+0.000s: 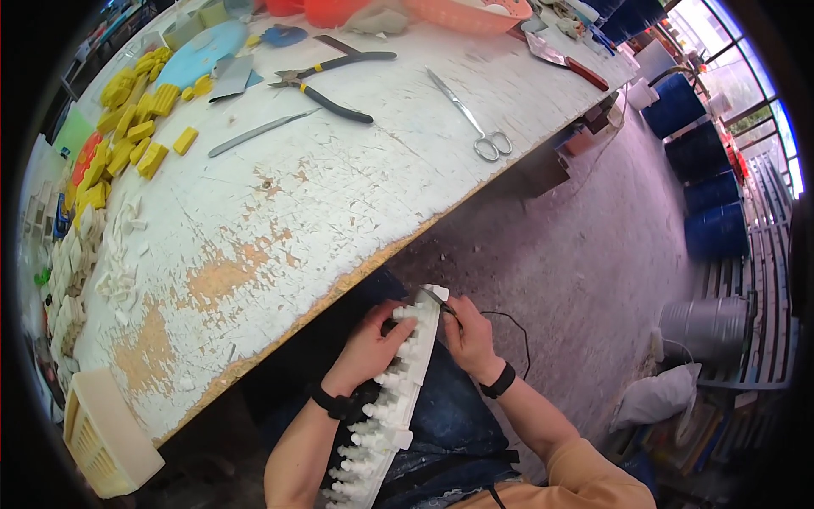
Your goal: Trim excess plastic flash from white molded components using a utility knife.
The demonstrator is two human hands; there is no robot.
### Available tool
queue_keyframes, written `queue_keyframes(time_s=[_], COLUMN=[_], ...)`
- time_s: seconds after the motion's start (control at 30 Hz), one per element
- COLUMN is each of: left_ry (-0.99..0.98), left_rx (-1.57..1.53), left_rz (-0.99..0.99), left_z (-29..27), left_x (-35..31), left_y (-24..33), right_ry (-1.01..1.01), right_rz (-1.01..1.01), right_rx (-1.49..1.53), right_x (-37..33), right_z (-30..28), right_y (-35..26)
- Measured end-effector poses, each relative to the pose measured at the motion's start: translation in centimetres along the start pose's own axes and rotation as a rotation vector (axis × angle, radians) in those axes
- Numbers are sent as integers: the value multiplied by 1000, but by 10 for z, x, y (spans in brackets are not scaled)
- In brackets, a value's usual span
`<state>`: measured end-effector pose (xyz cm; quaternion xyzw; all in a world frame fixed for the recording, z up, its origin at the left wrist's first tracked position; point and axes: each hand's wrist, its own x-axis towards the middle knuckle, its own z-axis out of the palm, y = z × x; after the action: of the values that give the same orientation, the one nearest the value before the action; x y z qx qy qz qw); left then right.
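Note:
A long white cast piece [397, 407] with rounded knobs along its left side lies slanted over my lap. My left hand [379, 342] grips it near its upper end, fingers curled over the knobs. My right hand [469, 337] is closed at the piece's right edge, around a thin dark-bladed trimming tool [434, 298]. The blade rests at the top end of the piece. My right fingers partly hide the tool's handle, so its exact kind is unclear. Both wrists wear black bands.
On the worn white table [339, 195] lie scissors [475, 123], cutting pliers [326, 85], a slim metal blade tool [263, 134] and several yellow blocks [140, 131]. A cream plastic basket [110, 433] stands at the left corner. Blue drums [712, 229] line the right side; a black cable [524, 339] hangs beside my right hand.

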<state>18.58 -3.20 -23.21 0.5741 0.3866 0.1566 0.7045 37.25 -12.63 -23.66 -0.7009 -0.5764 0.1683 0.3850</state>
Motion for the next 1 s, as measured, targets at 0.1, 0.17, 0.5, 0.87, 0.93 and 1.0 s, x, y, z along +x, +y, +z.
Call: queue_keyframes(time_s=[0.1,0.17,0.5,0.87,0.93,1.0], left_ry=[28,27,25,32,32,36], left_rx=[113,114,74,47,42,32], left_rz=[58,55,22,15,14,13], left_z=[1,1,1,1,1,1], left_x=[0,0,1,1,1,1], left_y=[1,1,-3,-3,-4,-5], right_ry=[22,26,-59,-228,-318,-357], right_rz=[6,12,37,82,111,127], right_rx=[-1,4,65,129,140,148], right_x=[-4,-3,1,9,12,15], right_z=[4,5,0,-15,-20,-24], right_y=[2,5,4,6,4,3])
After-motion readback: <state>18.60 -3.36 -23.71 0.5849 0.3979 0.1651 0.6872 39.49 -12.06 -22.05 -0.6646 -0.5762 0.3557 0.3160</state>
